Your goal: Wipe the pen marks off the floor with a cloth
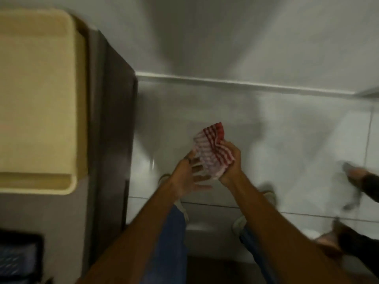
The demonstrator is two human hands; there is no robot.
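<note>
Bare forearms out front, cloth (pixel 211 149) held over pale floor (pixel 287 140).
Right hand (pixel 230 167) clenches the red-checked cloth; left hand (pixel 189 177) spread flat beneath it, fingers touching.

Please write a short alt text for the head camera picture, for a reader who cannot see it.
Two hands hold a red-and-white checked cloth above a pale tiled floor: the right hand grips it, the left hand is open beside it. A cream tray lies at left.

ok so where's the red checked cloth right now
In the head view it's centre frame, the cloth held up above the floor, gripped by the right hand with the left hand open beside it.
</note>
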